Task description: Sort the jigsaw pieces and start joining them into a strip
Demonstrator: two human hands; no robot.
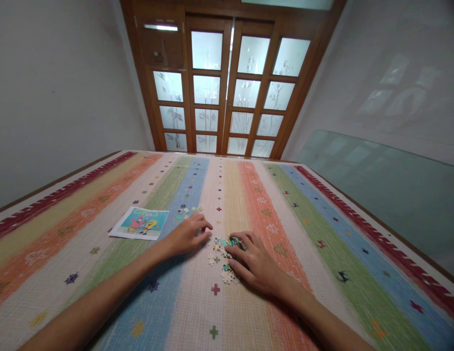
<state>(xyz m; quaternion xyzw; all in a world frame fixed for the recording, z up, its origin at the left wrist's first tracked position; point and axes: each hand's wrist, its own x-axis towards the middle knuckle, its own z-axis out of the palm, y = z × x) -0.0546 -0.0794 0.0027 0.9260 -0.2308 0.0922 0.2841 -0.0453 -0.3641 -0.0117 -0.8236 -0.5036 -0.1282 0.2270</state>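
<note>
A pile of jigsaw puzzle pieces lies on the striped tablecloth in front of me, some with their pale backs up and some showing teal and yellow print. My right hand rests at the pile's right side, its fingers spread over the pieces and hiding part of them. Just left of the pile, my left hand hovers low with thumb and fingers apart, and nothing shows between them. Beyond that hand, a smaller group of teal puzzle pieces is scattered on the blue stripe.
A printed cartoon picture lies flat at the left of the pieces. The striped tablecloth spreads over the table. Wooden doors with glass panes stand beyond its far edge, and a glass panel leans at the right wall.
</note>
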